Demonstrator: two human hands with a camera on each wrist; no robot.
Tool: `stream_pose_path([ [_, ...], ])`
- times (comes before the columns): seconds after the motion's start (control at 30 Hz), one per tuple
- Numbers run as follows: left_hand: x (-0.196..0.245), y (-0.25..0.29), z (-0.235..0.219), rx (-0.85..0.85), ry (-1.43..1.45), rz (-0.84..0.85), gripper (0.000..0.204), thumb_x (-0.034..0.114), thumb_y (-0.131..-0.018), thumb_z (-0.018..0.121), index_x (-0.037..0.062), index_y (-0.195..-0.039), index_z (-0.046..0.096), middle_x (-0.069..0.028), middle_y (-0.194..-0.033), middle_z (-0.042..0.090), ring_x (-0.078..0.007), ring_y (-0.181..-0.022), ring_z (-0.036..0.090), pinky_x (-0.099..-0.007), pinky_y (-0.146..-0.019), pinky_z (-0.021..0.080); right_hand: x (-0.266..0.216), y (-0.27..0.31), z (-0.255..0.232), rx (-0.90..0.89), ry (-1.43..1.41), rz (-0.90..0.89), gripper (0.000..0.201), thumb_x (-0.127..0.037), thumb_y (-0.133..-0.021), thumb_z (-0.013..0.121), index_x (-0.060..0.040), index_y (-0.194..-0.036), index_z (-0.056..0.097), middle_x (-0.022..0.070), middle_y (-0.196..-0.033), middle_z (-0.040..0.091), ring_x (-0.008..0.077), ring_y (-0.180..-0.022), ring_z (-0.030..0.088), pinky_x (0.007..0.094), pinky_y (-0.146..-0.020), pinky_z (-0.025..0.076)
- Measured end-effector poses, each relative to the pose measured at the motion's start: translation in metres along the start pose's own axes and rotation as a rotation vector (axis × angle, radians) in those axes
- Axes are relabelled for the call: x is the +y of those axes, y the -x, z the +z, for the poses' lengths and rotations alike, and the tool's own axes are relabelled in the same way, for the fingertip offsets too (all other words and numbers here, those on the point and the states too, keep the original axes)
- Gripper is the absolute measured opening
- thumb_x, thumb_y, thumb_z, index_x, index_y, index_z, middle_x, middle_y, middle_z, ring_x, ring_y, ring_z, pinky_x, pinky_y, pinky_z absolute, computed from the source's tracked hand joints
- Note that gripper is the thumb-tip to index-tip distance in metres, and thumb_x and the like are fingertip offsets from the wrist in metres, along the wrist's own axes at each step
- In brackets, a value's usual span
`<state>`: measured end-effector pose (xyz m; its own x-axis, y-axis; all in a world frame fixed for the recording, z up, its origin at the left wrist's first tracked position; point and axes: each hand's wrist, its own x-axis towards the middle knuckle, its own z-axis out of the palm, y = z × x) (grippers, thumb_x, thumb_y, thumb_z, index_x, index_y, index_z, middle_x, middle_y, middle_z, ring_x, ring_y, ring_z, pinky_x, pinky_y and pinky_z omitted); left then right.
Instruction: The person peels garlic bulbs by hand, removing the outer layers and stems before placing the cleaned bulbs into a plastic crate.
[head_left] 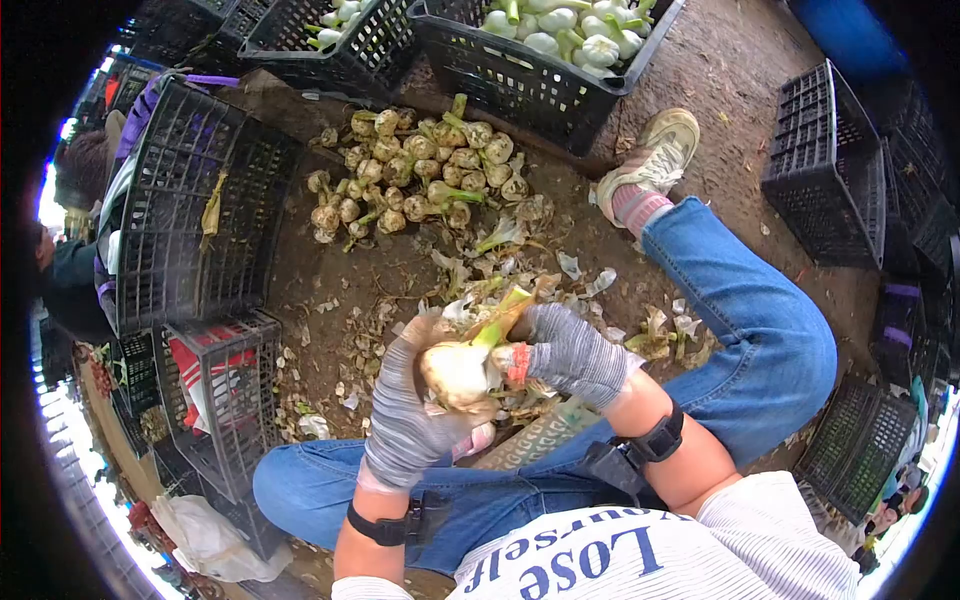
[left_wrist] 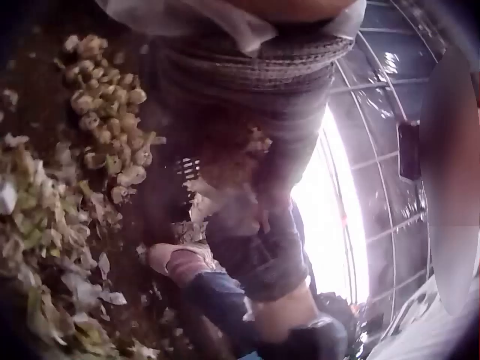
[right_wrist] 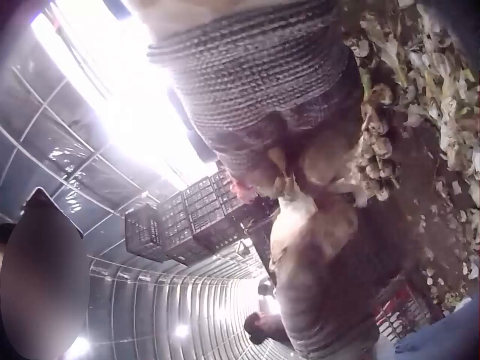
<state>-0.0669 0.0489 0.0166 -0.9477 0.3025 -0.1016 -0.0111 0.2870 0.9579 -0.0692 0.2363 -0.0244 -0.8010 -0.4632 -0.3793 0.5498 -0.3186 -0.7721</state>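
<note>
In the head view, a large pale garlic bulb (head_left: pixel 455 375) with a short green stalk (head_left: pixel 500 318) is held over the person's lap. The gloved left hand (head_left: pixel 400 415) grips the bulb from its left side, slightly blurred. At the stalk's right, the gloved right hand (head_left: pixel 575 355) pinches the brownish outer skin, an orange-red band (head_left: pixel 518 362) round its thumb. From the right wrist, the white bulb (right_wrist: pixel 296 221) shows between both gloves, its skin hanging loose. The left wrist view has mainly the grey knit left glove (left_wrist: pixel 240 82), which hides most of the bulb.
A heap of untrimmed garlic bulbs (head_left: pixel 400 165) lies on the dirt floor ahead, with peeled skins (head_left: pixel 460 270) scattered nearer. Behind it, a black crate (head_left: pixel 540 95) holds cleaned white bulbs. More black crates (head_left: pixel 200 215) stand left and right (head_left: pixel 825 165). The person's shoe (head_left: pixel 655 155) is at right.
</note>
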Motion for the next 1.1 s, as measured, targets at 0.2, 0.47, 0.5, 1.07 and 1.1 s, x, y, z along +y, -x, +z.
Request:
stream_pose_path([
  [0.2,-0.038,-0.004,-0.019,-0.328,1.237,-0.66,0.079,0.058,-0.066,0.063,0.0018,-0.118,0.043,-0.0141,-0.099,0.057,-0.0258,-0.085,0.06,-0.0378,-0.071,0.054,0.004,0.008,0.005,-0.059,0.01,-0.18,0.037,-0.015,-0.083,0.054,-0.0014,-0.116,0.047,0.0032,-0.1,0.057,0.0096,-0.093,0.05,0.0245,-0.082,0.041],
  [0.47,-0.035,0.0,0.005,0.03,0.525,-0.434,0.041,0.018,-0.074,0.063,0.003,-0.109,0.048,-0.0103,-0.1,0.056,-0.0204,-0.092,0.056,-0.0319,-0.079,0.049,0.02,-0.001,-0.001,-0.056,0.089,-0.102,0.028,-0.011,-0.082,0.048,-0.0004,-0.107,0.05,0.0064,-0.094,0.059,0.0129,-0.084,0.056,0.0258,-0.076,0.045],
  [0.5,-0.029,-0.008,-0.002,-0.073,0.798,-0.568,0.044,0.011,-0.071,0.065,0.003,-0.111,0.048,-0.0099,-0.101,0.056,-0.0193,-0.093,0.056,-0.0307,-0.079,0.048,0.013,0.003,0.005,-0.077,-0.628,-0.065,0.025,-0.013,-0.082,0.048,0.0007,-0.103,0.051,0.008,-0.09,0.06,0.0143,-0.079,0.058,0.0269,-0.071,0.046],
  [1.07,-0.011,-0.009,-0.039,-0.252,0.085,0.089,0.019,0.003,-0.061,0.073,0.0088,-0.072,0.059,-0.0082,-0.087,0.06,-0.0213,-0.077,0.058,-0.0319,-0.067,0.049,0.033,-0.016,-0.035,0.574,-0.036,-0.234,0.033,-0.011,-0.084,0.047,-0.0005,-0.115,0.043,0.0078,-0.103,0.056,0.0136,-0.089,0.056,0.0252,-0.073,0.046],
  [1.1,-0.012,-0.008,-0.033,-0.255,0.085,0.087,0.019,0.003,-0.061,0.073,0.0088,-0.072,0.059,-0.0082,-0.087,0.06,-0.0213,-0.077,0.058,-0.0319,-0.067,0.049,0.031,-0.016,-0.03,0.576,-0.038,-0.233,0.033,-0.011,-0.084,0.047,-0.0005,-0.115,0.043,0.0078,-0.103,0.056,0.0136,-0.089,0.056,0.0252,-0.073,0.046],
])
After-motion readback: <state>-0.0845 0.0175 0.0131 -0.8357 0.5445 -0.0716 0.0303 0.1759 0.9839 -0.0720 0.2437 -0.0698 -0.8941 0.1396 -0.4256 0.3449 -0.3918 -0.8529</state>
